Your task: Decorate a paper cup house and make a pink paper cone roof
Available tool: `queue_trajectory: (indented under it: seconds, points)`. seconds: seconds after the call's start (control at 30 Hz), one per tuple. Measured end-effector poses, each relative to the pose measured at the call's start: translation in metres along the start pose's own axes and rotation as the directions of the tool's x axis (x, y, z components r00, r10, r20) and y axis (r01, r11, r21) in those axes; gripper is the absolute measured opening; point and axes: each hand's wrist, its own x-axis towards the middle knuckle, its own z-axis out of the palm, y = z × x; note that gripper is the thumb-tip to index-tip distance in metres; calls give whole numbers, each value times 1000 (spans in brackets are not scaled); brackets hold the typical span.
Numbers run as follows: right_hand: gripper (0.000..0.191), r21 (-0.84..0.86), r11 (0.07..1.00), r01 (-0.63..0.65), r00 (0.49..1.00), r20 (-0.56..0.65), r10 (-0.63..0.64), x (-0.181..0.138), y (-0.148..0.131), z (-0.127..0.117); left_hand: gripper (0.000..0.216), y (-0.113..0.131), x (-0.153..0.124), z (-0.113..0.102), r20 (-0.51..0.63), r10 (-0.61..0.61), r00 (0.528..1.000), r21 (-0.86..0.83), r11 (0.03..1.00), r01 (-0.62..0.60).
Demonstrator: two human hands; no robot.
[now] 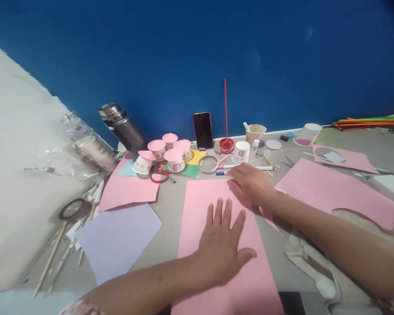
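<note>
My left hand (221, 243) lies flat, fingers spread, on a pink paper sheet (197, 205) in front of me. My right hand (249, 181) rests palm down at that sheet's upper right corner, fingers stretched towards a blue-capped pen (246, 167) and a marker lying just beyond. A roll of clear tape (208, 164) sits to the left of the pens. A white paper cup (241, 152) with a drawn window stands behind them.
Several pink-topped paper cups (166, 155) and red scissors (159, 173) sit at the back left. A phone (202, 130) and a steel flask (121, 127) lean by the blue wall. More pink sheets (335, 190), a lilac sheet (118, 238) and wooden sticks (49, 262) lie around.
</note>
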Motion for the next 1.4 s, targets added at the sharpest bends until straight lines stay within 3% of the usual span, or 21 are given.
queue_trajectory:
  seconds: [0.07,0.17,0.27,0.37,0.43,0.53,0.63,0.8,0.93,1.07,1.13,1.2,1.3,1.4]
  points:
    - [25,132,952,275,961,-4,-277,-2,-14,9,94,4,-2,1,-6,1,1000,15,1000,-1]
    - [25,214,884,415,905,1,-425,-2,-26,20,102,5,-10,7,-20,7,1000,59,998,-6]
    - [27,196,888,417,905,-1,-425,-3,-26,22,111,1,-27,26,-31,183,983,127,976,-177]
    - [29,163,892,422,904,1,-428,-5,-25,19,97,-3,-45,47,-6,404,915,216,894,-393]
    - [29,148,892,427,901,13,-433,-5,-25,17,103,-1,-49,50,7,399,917,223,893,-390]
    - [28,131,898,421,905,13,-426,-4,-26,17,104,13,-38,37,24,365,931,153,919,-364]
    - [27,126,900,417,908,-5,-420,-3,-25,18,85,36,-20,23,31,466,884,49,883,-467]
    - [26,129,897,422,905,-11,-425,-3,-23,18,83,56,-8,41,-88,470,878,192,873,-448]
    - [27,123,902,413,909,10,-417,-5,-25,17,67,46,-13,54,-109,521,847,240,840,-486]
    - [30,110,904,413,909,21,-417,-8,-29,16,51,25,-16,35,-140,559,818,-48,821,-569]
    - [30,94,906,414,908,22,-417,-9,-30,17,47,12,-17,23,-154,498,854,-114,849,-516]
    - [28,80,905,418,906,25,-422,-9,-31,17,63,-1,-20,19,-172,469,866,2,880,-476]
    - [28,83,896,436,898,25,-440,-8,-30,16,51,-13,-22,33,-184,565,804,319,808,-495]
    - [29,131,891,434,898,13,-440,-7,-28,15,50,-14,-22,51,-212,580,786,425,779,-461]
